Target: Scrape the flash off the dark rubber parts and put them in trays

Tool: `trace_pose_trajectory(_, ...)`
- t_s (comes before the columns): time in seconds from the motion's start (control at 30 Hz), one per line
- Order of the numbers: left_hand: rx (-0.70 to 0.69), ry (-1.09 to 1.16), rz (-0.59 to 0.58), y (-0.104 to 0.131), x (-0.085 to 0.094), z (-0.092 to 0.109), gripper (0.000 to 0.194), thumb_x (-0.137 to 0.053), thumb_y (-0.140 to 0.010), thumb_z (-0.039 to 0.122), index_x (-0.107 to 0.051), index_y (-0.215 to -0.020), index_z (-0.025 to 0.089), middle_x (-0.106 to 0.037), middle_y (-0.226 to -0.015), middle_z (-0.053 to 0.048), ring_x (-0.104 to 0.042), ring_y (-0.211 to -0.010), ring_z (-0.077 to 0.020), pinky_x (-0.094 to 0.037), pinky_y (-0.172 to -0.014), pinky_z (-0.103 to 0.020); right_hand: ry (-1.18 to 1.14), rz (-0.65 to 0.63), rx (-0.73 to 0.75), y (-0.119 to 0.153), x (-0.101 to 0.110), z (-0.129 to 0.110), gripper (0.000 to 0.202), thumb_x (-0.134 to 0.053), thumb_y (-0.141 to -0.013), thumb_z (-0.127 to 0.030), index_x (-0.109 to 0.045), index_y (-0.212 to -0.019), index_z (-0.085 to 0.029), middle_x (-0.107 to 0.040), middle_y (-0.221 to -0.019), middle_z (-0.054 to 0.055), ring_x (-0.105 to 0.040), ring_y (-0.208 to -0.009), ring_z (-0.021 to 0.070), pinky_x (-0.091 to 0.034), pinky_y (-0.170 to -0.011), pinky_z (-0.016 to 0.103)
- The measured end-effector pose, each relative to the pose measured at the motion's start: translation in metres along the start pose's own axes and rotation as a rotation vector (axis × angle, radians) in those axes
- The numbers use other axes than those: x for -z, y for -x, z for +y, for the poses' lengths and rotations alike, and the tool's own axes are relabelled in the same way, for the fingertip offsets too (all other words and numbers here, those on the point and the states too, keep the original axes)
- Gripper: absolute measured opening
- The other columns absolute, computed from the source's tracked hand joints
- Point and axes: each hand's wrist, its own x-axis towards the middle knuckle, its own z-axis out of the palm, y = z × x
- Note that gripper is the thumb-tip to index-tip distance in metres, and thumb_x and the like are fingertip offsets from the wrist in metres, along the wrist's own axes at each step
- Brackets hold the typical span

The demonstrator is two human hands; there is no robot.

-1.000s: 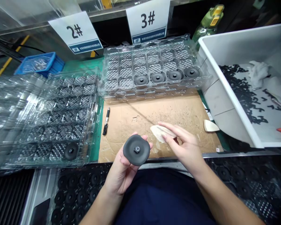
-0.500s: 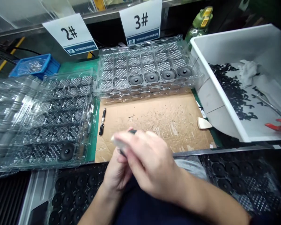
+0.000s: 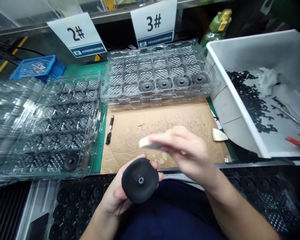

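My left hand (image 3: 115, 200) grips a black rounded-square disc (image 3: 140, 188) from below and at its edges. The disc's dished face with a small central hub is turned up toward me. Above and to the right of it, apart from the disc, my right hand (image 3: 190, 153) is closed on a pale flat block (image 3: 148, 142). Motion blurs that hand and the block, and the fingers hide most of the block. Beneath both hands lies a cardboard sheet (image 3: 127, 133) with dark specks on it.
Clear compartment trays (image 3: 162, 63) at the back hold several black discs in their front row. More clear trays (image 3: 52, 123) stand at left, one disc inside. A pen (image 3: 110, 130) and cream wedge (image 3: 219, 135) lie on the cardboard. At right, a white bin (image 3: 237, 103) contains black scraps.
My hands were together around the disc and the pale block. Now they are apart: the right has lifted away up and right with the block, exposing the disc's face in my left.
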Motion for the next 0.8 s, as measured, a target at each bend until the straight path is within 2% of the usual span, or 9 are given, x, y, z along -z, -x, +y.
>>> trace_pose_trajectory(0.07,-0.029,0.039,-0.096,-0.001,0.004,0.001,0.06,-0.079,-0.052,0.04,-0.062,-0.108,0.024,-0.068,-0.105,-0.006,-0.065,-0.092,-0.0266,-0.052,-0.08,-0.032,0.01,0.195,-0.261,0.018,-0.008,0.025,0.03,-0.043,-0.091,-0.02,-0.055,-0.117,-0.029,-0.06,-0.107,0.001,-0.055,-0.095,0.0152,-0.044,-0.079,0.029)
trace_pose_trajectory(0.1,-0.032,0.058,-0.133,-0.002,0.006,0.001,0.059,-0.077,-0.055,0.039,-0.061,-0.11,0.024,-0.067,-0.108,-0.006,-0.064,-0.095,-0.0265,-0.052,-0.081,-0.031,0.03,0.212,-0.364,0.029,-0.014,0.039,0.029,-0.044,-0.09,-0.023,-0.055,-0.117,-0.029,-0.06,-0.108,0.002,-0.055,-0.096,0.0162,-0.045,-0.078,0.03)
trace_pose_trajectory(0.17,-0.011,0.088,-0.166,-0.007,0.008,-0.001,0.06,-0.076,-0.057,0.04,-0.06,-0.112,0.023,-0.066,-0.11,-0.006,-0.063,-0.098,-0.0266,-0.051,-0.083,-0.03,0.074,0.103,-0.473,0.052,-0.03,0.063,0.028,-0.044,-0.09,-0.026,-0.057,-0.115,-0.027,-0.064,-0.1,0.003,-0.058,-0.088,0.0176,-0.046,-0.074,0.032)
trace_pose_trajectory(0.23,0.019,0.105,-0.173,-0.011,0.009,-0.004,0.06,-0.074,-0.058,0.042,-0.059,-0.113,0.023,-0.066,-0.111,-0.006,-0.063,-0.098,-0.0267,-0.052,-0.083,-0.03,0.089,0.025,-0.499,0.071,-0.044,0.081,0.028,-0.045,-0.088,-0.026,-0.06,-0.112,-0.025,-0.065,-0.098,0.004,-0.06,-0.086,0.0195,-0.047,-0.075,0.035)
trace_pose_trajectory(0.3,0.039,0.114,-0.184,-0.014,0.007,-0.006,0.058,-0.071,-0.061,0.045,-0.059,-0.113,0.023,-0.066,-0.11,-0.006,-0.063,-0.097,-0.027,-0.052,-0.082,-0.032,0.095,0.005,-0.51,0.079,-0.051,0.091,0.029,-0.045,-0.087,-0.026,-0.06,-0.112,-0.024,-0.065,-0.102,0.005,-0.06,-0.089,0.0211,-0.046,-0.078,0.037)
trace_pose_trajectory(0.53,0.056,0.15,-0.274,-0.015,0.003,-0.008,0.058,-0.055,-0.071,0.056,-0.058,-0.117,0.021,-0.066,-0.11,-0.007,-0.063,-0.098,-0.0253,-0.052,-0.083,-0.031,0.016,-0.045,-0.498,0.063,-0.045,0.082,0.029,-0.046,-0.085,-0.025,-0.06,-0.11,-0.025,-0.064,-0.107,0.003,-0.06,-0.097,0.0193,-0.048,-0.083,0.034)
trace_pose_trajectory(0.67,0.004,0.11,-0.293,-0.014,0.003,-0.012,0.058,-0.035,-0.08,0.06,-0.052,-0.122,0.024,-0.065,-0.109,-0.006,-0.067,-0.085,-0.0177,-0.054,-0.069,-0.022,0.0,-0.042,-0.479,0.062,-0.055,0.082,0.029,-0.046,-0.083,-0.023,-0.06,-0.109,-0.023,-0.063,-0.103,0.005,-0.06,-0.095,0.0194,-0.049,-0.082,0.034)
trace_pose_trajectory(0.73,-0.123,-0.069,-0.258,-0.014,0.005,-0.014,0.056,-0.034,-0.082,0.059,-0.037,-0.132,0.034,-0.063,-0.112,-0.005,-0.067,-0.08,-0.0158,-0.053,-0.068,-0.025,0.026,-0.006,-0.491,0.065,-0.06,0.081,0.033,-0.045,-0.083,-0.021,-0.058,-0.113,-0.021,-0.058,-0.108,0.009,-0.06,-0.087,0.0194,-0.049,-0.077,0.035)
trace_pose_trajectory(0.8,-0.404,-0.438,-0.197,-0.017,0.009,-0.015,0.065,-0.051,-0.08,0.049,-0.018,-0.136,0.043,-0.057,-0.118,-0.005,-0.064,-0.09,-0.0176,-0.051,-0.079,-0.032,0.047,0.038,-0.498,0.069,-0.06,0.077,0.037,-0.044,-0.084,-0.02,-0.053,-0.119,-0.019,-0.052,-0.114,0.011,-0.059,-0.075,0.0161,-0.05,-0.071,0.035)
